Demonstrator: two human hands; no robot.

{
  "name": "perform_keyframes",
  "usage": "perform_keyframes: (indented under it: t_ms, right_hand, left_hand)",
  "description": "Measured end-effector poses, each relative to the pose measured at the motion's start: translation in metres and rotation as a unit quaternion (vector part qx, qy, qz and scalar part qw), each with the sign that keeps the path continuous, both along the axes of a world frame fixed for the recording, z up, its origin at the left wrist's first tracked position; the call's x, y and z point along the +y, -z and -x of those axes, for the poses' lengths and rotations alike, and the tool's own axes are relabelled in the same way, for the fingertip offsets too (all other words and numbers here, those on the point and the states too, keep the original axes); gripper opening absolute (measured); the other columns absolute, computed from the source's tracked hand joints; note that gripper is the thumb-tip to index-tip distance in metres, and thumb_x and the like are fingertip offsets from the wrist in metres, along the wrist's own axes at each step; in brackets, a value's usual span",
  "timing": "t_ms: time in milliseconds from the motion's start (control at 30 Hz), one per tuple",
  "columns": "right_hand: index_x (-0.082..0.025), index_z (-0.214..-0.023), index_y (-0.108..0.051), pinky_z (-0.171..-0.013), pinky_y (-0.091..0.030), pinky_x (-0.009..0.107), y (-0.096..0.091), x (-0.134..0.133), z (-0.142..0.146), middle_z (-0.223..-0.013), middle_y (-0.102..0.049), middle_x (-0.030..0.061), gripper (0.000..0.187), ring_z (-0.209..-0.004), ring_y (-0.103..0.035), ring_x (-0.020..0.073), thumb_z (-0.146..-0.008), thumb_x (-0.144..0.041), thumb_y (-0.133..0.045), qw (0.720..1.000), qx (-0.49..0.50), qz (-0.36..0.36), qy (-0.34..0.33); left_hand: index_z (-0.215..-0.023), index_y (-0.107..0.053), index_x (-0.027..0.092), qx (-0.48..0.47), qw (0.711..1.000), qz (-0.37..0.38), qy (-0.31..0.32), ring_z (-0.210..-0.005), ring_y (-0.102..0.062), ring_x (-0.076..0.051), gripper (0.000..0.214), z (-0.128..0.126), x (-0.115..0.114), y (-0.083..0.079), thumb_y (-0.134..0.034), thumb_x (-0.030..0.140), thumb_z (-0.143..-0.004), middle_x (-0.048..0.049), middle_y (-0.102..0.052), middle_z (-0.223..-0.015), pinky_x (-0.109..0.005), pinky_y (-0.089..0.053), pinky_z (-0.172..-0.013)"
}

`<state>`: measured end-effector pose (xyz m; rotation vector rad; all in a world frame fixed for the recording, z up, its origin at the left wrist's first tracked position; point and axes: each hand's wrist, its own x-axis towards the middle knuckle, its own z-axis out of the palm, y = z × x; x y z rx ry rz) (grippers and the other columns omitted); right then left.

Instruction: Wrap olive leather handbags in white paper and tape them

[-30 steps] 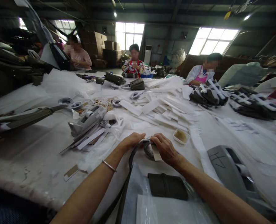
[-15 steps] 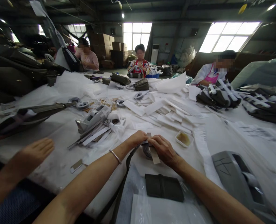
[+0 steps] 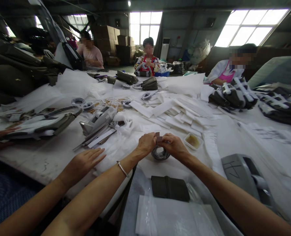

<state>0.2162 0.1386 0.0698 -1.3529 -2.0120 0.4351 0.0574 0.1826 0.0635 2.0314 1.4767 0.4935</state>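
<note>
Both my hands meet over a coiled grey strap (image 3: 161, 155) above the white table. My left hand (image 3: 146, 144), with a bangle on its wrist, is closed at the coil's upper left, pinching one side of a grey-brown strip (image 3: 159, 138). Opposite it, my right hand (image 3: 174, 146) is closed on the strip's other side. The strip sits at the top of the coil; how far it goes around is hidden by my fingers. Nearer to me lies a folded dark olive pouch (image 3: 170, 188) on plastic-wrapped white sheets (image 3: 172, 214).
A co-worker's hand (image 3: 86, 162) lies beside my left forearm, near a plastic-covered bag (image 3: 47, 126). White paper pieces (image 3: 175, 111) spread beyond my hands. A small dish (image 3: 193, 141) stands to the right, before a grey bag (image 3: 246, 175). Several people work around the table.
The strip's long end, which hung below my right hand, no longer shows; the coil is now more visible. The co-worker's hand moved right, and the bag at left was turned over, showing white wrapping.
</note>
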Motion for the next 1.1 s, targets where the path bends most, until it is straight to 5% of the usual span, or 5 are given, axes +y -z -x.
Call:
perform_keyframes:
  t_ms: [200,400,633,833,1100]
  right_hand:
    - [-0.018,-0.076,-0.065,-0.064,-0.045,0.026,-0.011,0.002,-0.003,-0.071,-0.064,-0.0023,0.017,-0.066,-0.057,0.0137,-0.064,-0.026,-0.075,0.944,0.222,0.236,0.055]
    - [-0.016,-0.081,-0.066,-0.067,-0.046,0.028,-0.010,0.001,-0.008,-0.076,-0.067,-0.0011,0.038,-0.068,-0.058,0.0142,-0.048,-0.024,-0.082,0.890,0.326,0.314,0.058]
    - [-0.016,-0.058,-0.061,-0.057,-0.037,0.026,-0.020,-0.002,-0.012,-0.054,-0.059,-0.0030,0.026,-0.054,-0.048,0.0105,-0.053,-0.034,-0.079,0.897,0.267,0.347,0.053]
    - [-0.015,-0.057,-0.065,-0.050,-0.028,0.024,-0.038,0.006,-0.012,-0.049,-0.051,-0.0049,0.018,-0.051,-0.040,0.0089,-0.057,-0.031,-0.070,0.932,0.092,0.348,0.042]
    - [-0.014,-0.062,-0.071,-0.049,-0.028,0.023,-0.054,0.009,-0.006,-0.049,-0.051,-0.0049,0.016,-0.052,-0.040,0.0094,-0.059,-0.025,-0.060,0.944,-0.026,0.327,0.022]
  left_hand:
    - [-0.089,-0.067,0.027,-0.048,0.999,-0.010,-0.012,-0.085,-0.062,-0.028,0.026,-0.003,-0.019,-0.006,-0.042,0.032,-0.091,-0.0092,-0.071,-0.090,-0.037,-0.035,-0.073]
    - [-0.071,-0.058,0.022,-0.147,0.988,0.037,0.026,-0.074,-0.060,-0.021,0.029,0.001,-0.024,-0.002,-0.042,0.036,-0.091,-0.0060,-0.067,-0.077,-0.032,-0.039,-0.067]
    - [-0.105,-0.048,0.017,-0.299,0.939,0.159,0.058,-0.066,-0.061,-0.014,0.038,0.006,-0.025,0.009,-0.067,0.027,-0.073,-0.0001,-0.065,-0.078,-0.023,-0.044,-0.060]
    - [-0.101,-0.049,0.017,-0.299,0.934,0.195,0.034,-0.064,-0.060,-0.013,0.042,0.000,-0.023,0.009,-0.071,0.019,-0.065,0.0002,-0.065,-0.077,-0.022,-0.042,-0.057]
    - [-0.088,-0.061,0.016,-0.269,0.942,0.194,0.049,-0.077,-0.060,-0.017,0.041,0.004,-0.025,0.016,-0.080,0.036,-0.059,0.0003,-0.065,-0.080,-0.024,-0.040,-0.063]
